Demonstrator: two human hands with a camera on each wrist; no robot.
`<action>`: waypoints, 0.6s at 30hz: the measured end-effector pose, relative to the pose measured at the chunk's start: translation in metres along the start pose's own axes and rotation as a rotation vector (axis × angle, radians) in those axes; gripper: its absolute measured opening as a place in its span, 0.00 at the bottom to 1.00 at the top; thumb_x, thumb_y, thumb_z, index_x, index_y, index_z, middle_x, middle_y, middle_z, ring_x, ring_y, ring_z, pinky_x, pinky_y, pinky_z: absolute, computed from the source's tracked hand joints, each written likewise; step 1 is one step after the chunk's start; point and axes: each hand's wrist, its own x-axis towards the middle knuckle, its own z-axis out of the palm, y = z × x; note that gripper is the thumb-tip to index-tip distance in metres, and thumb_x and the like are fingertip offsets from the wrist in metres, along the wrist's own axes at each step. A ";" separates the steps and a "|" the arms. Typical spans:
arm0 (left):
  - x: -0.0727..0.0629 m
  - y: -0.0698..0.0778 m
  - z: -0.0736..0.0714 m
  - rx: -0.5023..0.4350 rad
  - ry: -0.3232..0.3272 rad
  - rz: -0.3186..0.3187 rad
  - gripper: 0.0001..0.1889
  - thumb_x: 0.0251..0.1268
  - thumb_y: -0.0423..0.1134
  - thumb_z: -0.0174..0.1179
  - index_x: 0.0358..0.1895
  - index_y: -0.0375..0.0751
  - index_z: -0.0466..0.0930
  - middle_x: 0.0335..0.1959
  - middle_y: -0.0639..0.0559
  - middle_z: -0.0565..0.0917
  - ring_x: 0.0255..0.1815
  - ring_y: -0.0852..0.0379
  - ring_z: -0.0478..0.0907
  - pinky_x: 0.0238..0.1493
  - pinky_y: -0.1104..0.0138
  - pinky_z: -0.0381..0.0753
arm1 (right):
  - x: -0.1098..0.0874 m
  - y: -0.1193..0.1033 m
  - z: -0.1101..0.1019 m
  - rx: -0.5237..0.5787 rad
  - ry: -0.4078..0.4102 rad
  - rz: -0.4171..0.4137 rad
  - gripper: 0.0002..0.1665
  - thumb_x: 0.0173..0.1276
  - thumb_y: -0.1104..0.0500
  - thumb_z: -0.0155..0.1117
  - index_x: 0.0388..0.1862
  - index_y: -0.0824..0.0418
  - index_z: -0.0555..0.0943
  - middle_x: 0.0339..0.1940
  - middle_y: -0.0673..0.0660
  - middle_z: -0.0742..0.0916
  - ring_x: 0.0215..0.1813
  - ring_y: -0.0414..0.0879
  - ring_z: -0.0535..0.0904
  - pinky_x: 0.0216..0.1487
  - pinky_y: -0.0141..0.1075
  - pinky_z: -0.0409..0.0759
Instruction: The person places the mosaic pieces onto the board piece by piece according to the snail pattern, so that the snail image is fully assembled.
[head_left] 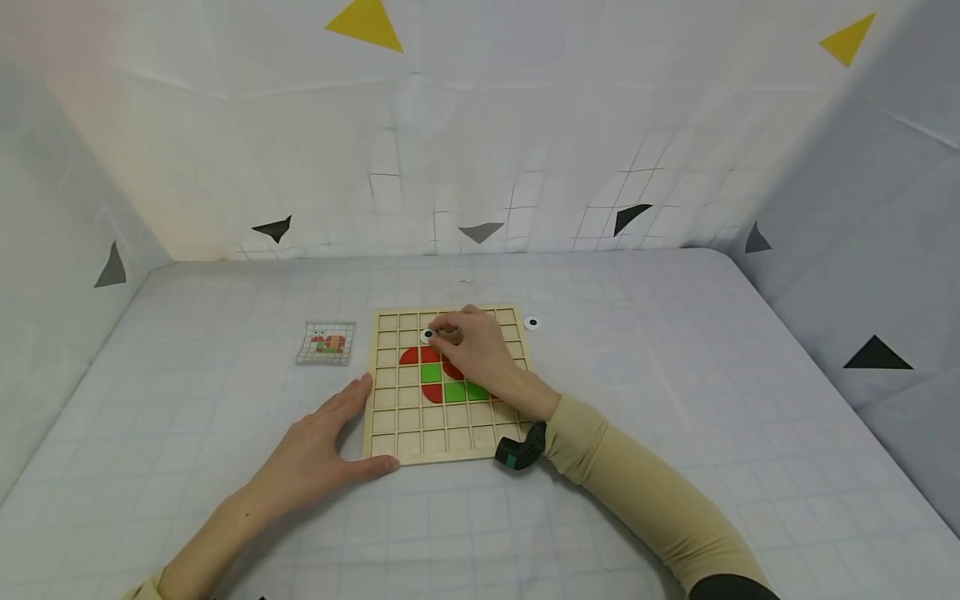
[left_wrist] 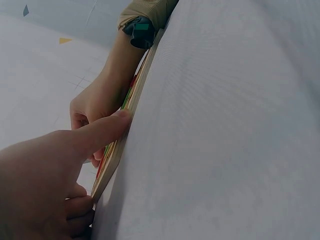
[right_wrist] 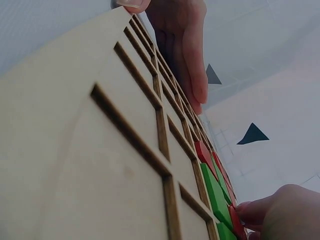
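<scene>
A square wooden grid board [head_left: 386, 423] lies on the table with red and green pieces [head_left: 454, 391] in several of its cells. Over its far half, my right hand [head_left: 477, 348] pinches a small white eye disc [head_left: 428, 335] with a black centre between thumb and fingertips. My left hand [head_left: 315, 454] rests around the near left corner, fingers extended along the left side. Its thumb [left_wrist: 107, 131] touches the near edge in the left wrist view. The right wrist view shows the right hand's fingertips [right_wrist: 252, 212] by a red piece; the disc is hidden there.
Another eye disc [head_left: 532, 323] lies just beyond the board's far right corner. To the left is a small picture card [head_left: 327, 343] with a red and green figure on a grid. A pale wall [head_left: 480, 150] with triangles stands behind the table.
</scene>
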 end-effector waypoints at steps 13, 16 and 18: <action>-0.001 0.002 0.001 -0.019 -0.011 -0.015 0.61 0.47 0.74 0.67 0.81 0.49 0.50 0.81 0.50 0.56 0.80 0.43 0.55 0.73 0.40 0.61 | 0.002 -0.005 -0.014 0.121 0.143 0.040 0.08 0.66 0.60 0.71 0.44 0.59 0.88 0.37 0.54 0.88 0.42 0.49 0.81 0.42 0.45 0.81; -0.001 0.003 0.000 -0.018 -0.012 -0.020 0.60 0.47 0.73 0.68 0.81 0.49 0.50 0.81 0.51 0.56 0.80 0.44 0.54 0.74 0.41 0.60 | 0.003 -0.005 -0.028 0.196 0.150 0.083 0.08 0.68 0.59 0.70 0.44 0.56 0.88 0.40 0.53 0.88 0.46 0.48 0.81 0.50 0.51 0.80; 0.000 0.002 0.000 -0.014 -0.008 -0.019 0.60 0.47 0.73 0.68 0.81 0.49 0.51 0.81 0.52 0.56 0.81 0.45 0.54 0.74 0.41 0.60 | 0.001 -0.001 -0.038 0.219 0.146 0.104 0.08 0.68 0.58 0.69 0.45 0.56 0.88 0.42 0.53 0.88 0.47 0.48 0.80 0.52 0.54 0.79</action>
